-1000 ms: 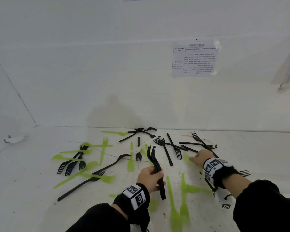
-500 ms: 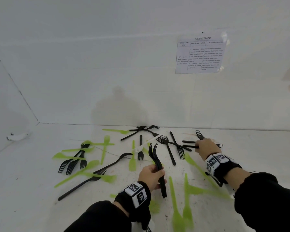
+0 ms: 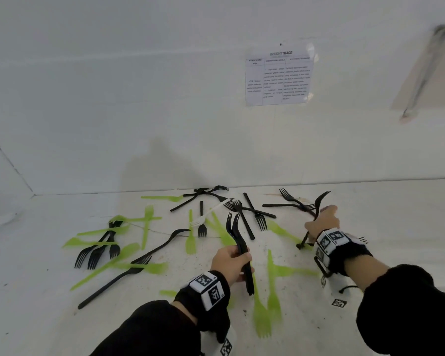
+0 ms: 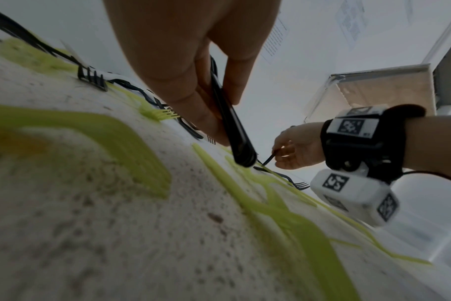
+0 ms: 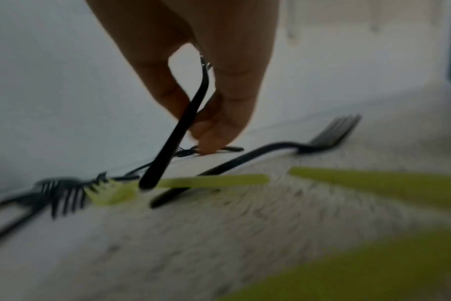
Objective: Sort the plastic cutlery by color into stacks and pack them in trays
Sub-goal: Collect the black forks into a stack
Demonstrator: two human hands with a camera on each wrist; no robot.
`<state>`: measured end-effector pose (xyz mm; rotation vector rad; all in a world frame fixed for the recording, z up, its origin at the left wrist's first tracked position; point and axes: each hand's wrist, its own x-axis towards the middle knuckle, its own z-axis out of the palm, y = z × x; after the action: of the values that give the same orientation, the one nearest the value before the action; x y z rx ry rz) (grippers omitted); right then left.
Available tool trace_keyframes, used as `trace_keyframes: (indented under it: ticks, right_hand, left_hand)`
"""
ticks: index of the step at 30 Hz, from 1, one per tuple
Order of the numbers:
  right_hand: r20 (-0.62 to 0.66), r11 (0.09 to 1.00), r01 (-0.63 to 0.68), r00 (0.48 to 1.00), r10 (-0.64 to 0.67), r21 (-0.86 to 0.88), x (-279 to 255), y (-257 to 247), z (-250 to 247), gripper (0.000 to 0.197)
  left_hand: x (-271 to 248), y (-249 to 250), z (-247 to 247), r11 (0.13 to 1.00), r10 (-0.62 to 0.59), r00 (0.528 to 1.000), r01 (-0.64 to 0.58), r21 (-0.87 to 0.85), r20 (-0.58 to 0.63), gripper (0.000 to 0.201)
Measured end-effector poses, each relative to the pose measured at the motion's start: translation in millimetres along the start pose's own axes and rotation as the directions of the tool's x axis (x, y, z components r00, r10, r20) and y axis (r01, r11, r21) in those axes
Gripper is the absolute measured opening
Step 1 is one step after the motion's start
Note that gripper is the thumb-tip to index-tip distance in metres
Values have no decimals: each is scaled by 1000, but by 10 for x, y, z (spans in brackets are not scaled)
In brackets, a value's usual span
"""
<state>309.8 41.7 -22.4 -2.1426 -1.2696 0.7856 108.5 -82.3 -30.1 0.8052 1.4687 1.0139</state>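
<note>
Black forks (image 3: 238,242) — slim, glossy, nested

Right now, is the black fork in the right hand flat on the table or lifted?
Lifted and tilted. The right hand pinches the black fork mid-handle, tines up; its handle end hangs near the table, contact unclear.

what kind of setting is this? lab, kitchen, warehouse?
Probably a data-collection booth, not a kitchen: bare white walls, a printed instruction sheet taped up, tagged wrist trackers, and plastic forks scattered on a scuffed white surface.
</note>
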Motion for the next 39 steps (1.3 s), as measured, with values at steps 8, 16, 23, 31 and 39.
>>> trace_keyframes:
  ticks: [8, 16, 23, 31, 39]
  right_hand:
    - [53, 977, -136, 990, 129, 161, -186, 144, -235, 36]
    - [-91, 991, -109, 989, 115, 75, -210, 76, -128, 49]
    - [-115, 999, 25, 993, -29, -43, 209, -209, -221, 35]
    - [12, 966, 157, 987, -158, -205, 426, -537, -88, 26]
    - [136, 856, 245, 969, -205, -456, 689, -390, 228, 21]
  left_hand:
    - [-80, -29, 30, 1000, 3, 999, -3, 10, 50, 12]
    - [-59, 17, -12, 1000, 14, 998, -16, 26, 55, 12]
    - [50, 38, -36, 999, 19, 999, -21, 47, 32, 12]
    - [189, 94, -71, 1000, 2, 1000, -2, 18, 3, 9]
    - [329, 98, -96, 1000, -16, 1000, 16, 14, -21, 8]
